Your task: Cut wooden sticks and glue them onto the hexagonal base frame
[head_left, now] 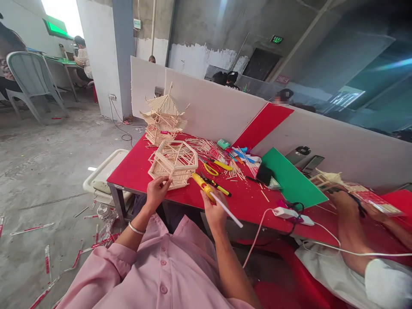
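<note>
A hexagonal frame (178, 156) built of thin pale wooden sticks stands on the red table in front of me. At its near left edge my left hand (157, 192) is closed in a pinch, fingertips against the model; whether they grip the frame or a small stick is hidden. My right hand (215, 211) is wrapped round a yellow hot glue gun (202, 183), its nozzle pointing at the model's right side. From the gun's back end a white glue stick (229, 211) juts out. Behind the frame rises a stick pagoda (164, 113) with tiered roofs.
Loose sticks (206, 148), yellow-handled scissors (211, 168) and pliers (222, 189) lie beyond the glue gun. A green board (292, 180) leans to the right, near a white power strip (286, 213) with trailing cords. A co-worker's arm (350, 231) reaches in at far right. A white partition (209, 116) borders the table.
</note>
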`<action>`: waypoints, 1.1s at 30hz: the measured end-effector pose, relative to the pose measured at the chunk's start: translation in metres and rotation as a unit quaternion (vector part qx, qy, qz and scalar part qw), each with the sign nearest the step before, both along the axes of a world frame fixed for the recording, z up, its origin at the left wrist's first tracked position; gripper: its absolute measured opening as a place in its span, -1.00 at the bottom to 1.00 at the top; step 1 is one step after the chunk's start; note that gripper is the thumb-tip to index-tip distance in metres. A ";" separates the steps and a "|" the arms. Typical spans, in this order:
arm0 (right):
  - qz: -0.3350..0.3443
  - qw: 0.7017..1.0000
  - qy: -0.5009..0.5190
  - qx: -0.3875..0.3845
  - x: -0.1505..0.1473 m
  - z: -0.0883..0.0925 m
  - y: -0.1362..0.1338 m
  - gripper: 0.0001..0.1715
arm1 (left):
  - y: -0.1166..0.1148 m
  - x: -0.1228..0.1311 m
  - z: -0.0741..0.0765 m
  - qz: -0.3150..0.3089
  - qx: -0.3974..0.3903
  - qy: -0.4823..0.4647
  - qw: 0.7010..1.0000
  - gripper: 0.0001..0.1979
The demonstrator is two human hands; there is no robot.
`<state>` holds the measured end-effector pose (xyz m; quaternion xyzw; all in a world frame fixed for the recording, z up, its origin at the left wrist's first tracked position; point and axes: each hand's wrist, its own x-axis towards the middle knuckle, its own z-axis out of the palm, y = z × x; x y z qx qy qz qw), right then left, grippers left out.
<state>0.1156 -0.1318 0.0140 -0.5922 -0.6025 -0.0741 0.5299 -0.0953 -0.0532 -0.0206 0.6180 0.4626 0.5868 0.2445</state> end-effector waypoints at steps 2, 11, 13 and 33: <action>-0.010 0.999 -0.031 0.023 0.002 0.000 0.002 -0.61 | 0.000 0.000 0.000 0.000 0.000 -0.001 1.000 -0.81; -0.066 0.979 -0.179 0.071 -0.003 -0.008 0.007 -0.69 | -0.002 0.001 0.001 0.001 0.002 -0.010 1.000 -0.84; -0.081 0.973 -0.203 0.071 -0.008 -0.008 0.004 -0.65 | -0.002 0.001 0.000 0.002 0.001 -0.011 1.000 -0.84; -0.051 0.991 -0.113 0.042 0.005 -0.026 -0.014 -0.64 | -0.001 -0.006 0.000 0.021 -0.002 -0.023 0.999 -0.84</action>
